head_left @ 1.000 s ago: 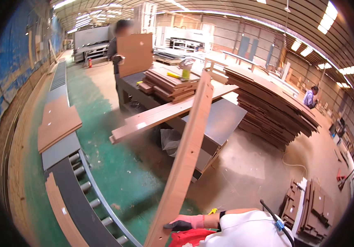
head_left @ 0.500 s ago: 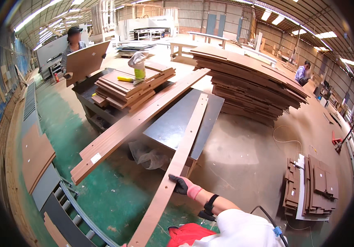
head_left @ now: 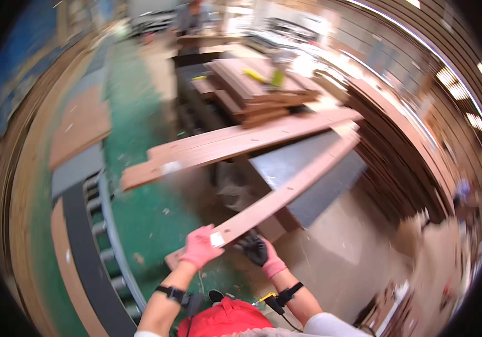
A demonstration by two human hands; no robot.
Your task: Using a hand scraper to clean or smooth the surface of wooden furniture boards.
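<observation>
Board pinkish brown — label white; right glove pink-and-black — floor green.

A dark table bears stacked brown boards and, alongside, long planks (near ends overhanging)

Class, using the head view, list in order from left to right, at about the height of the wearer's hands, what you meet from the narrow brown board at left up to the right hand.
Narrow brown board → dark panel → conveyor rollers → left hand → right hand.
</observation>
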